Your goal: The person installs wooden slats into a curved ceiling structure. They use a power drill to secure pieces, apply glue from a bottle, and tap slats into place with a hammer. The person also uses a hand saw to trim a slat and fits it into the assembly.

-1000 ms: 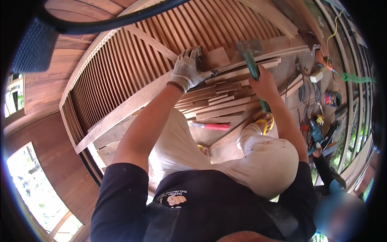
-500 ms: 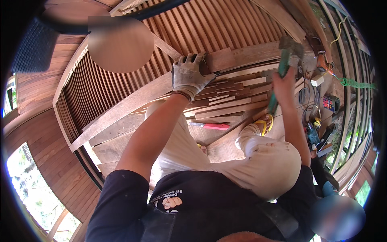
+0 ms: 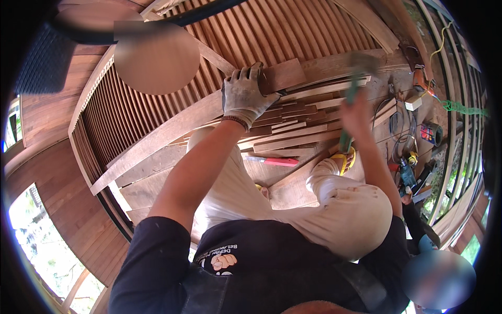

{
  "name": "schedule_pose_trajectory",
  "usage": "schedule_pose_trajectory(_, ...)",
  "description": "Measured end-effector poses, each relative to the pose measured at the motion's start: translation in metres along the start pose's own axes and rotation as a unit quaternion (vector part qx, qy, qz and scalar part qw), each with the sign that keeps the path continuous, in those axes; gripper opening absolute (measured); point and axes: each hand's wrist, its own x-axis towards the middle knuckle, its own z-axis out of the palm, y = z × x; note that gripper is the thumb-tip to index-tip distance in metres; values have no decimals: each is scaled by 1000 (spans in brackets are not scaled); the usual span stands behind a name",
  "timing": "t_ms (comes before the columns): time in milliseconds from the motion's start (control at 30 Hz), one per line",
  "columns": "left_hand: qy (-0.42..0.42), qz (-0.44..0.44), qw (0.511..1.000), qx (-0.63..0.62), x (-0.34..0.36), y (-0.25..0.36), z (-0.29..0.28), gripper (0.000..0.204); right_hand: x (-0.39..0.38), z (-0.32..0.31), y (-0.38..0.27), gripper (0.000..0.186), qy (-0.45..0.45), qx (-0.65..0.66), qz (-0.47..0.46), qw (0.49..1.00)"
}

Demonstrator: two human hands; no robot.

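Biggest thing here is the slatted wooden panel, so I'm placing everything off that. The green-handled hammer is by the right part of the panel's near edge, blurry head toward the slats, long axis running from there back toward the person. The bare right hand has its fingers wrapped round the handle. On the panel's near rail lies a short flat block, long axis roughly along the rail. It's left of the hammer head and just right of the gloved left hand, which is the nearer one. Those fingers are slightly apart, draped over the rail; can't tell if they're clamped on anything.

Headcount, big to small: one panel, one near rail, one hammer, loose strips on the panel's near side (ten-ish or more, too overlapped to count), one red-handled tool beyond them, farther from the panel, one block. Two hands.
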Motion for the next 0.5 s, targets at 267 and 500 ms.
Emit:
schedule_pose_trajectory(267,16,6,1000,17,-8,-12,5,93,12,-34,-54,44,-219,123,27,967)
schedule_pose_trajectory(500,32,18,999,34,-4,-5,9,94,-21,2,-45,40,-214,38,-62,974)
